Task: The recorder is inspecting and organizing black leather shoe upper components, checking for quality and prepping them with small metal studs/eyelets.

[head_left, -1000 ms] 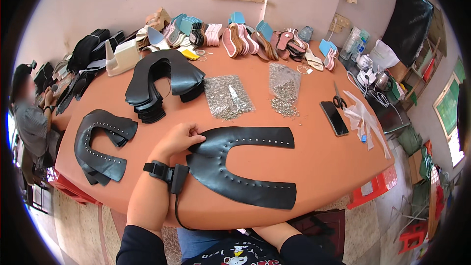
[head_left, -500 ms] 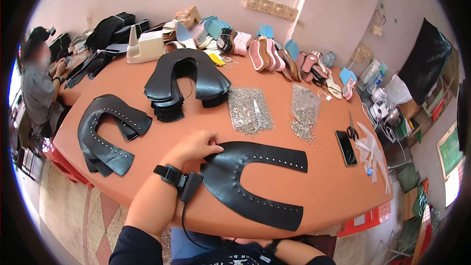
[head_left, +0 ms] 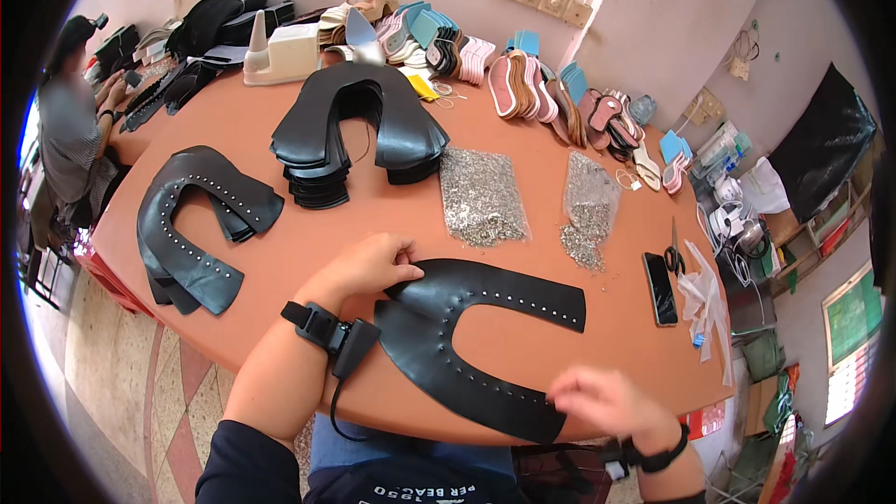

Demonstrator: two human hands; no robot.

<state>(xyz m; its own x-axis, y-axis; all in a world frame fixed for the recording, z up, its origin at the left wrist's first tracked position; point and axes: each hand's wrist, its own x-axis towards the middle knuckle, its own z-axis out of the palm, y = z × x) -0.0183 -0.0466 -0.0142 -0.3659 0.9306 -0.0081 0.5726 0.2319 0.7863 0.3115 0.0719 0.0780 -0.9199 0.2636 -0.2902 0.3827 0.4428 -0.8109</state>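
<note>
A: What is being supported along the near edge of the table (head_left: 644, 364)?

B: A black leather piece (head_left: 411, 331), forked, its two arms being pointed toward the right edge. Rows of studs (head_left: 522, 301) are being borne along both arms.

A: And the fingers?

B: The piece's upper left end is being pinched between the thumb and fingers of the left hand (head_left: 375, 266). The right hand (head_left: 607, 401) is being seen blurred at the nearer arm's tip, fingers bent; whether leather is being gripped cannot be told.

A: What risk is being noted?

B: Slippage, by judgement. The nearer tip is being supported right by the near edge; under a tug with a loose pinch, the piece could be dragged over.

A: Is anything being risked at the left wrist?

B: Possibly a snag. A black box (head_left: 355, 347) is being worn close beside the leather, its cable (head_left: 334, 403) being run down toward the near edge.

A: Farther back?

B: Loose studs (head_left: 588, 257) are being left at the right-hand bag's (head_left: 597, 196) mouth; scattering could be caused by a knock.
</note>
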